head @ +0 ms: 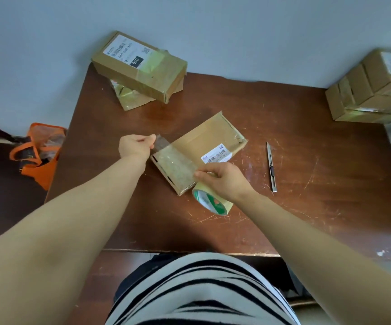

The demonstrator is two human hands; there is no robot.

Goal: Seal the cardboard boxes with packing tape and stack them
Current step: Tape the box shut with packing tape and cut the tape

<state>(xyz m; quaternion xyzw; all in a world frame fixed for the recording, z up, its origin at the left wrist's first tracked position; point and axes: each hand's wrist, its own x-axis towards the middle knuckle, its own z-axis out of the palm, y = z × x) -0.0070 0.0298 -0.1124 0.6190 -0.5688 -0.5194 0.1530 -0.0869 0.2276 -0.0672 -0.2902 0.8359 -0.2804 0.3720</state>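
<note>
The flat cardboard box point(209, 146) lies face up and diagonal, directly beyond the right hand point(227, 181) and just right of the left hand point(134, 146). It carries a white barcode label beside the right-hand fingers.

A clear tape strip point(171, 158) spans from the left-hand pinch to the right-hand grip, across the box's near-left end.

The tape roll point(212, 200), with a green-and-white printed core, sits tilted on edge under the right palm and touches the box's near corner.

Two taped boxes point(140, 66) are stacked askew well beyond the left hand, and the top one bears a shipping label.

More stacked boxes point(372, 90) stand far right of the right hand.
</note>
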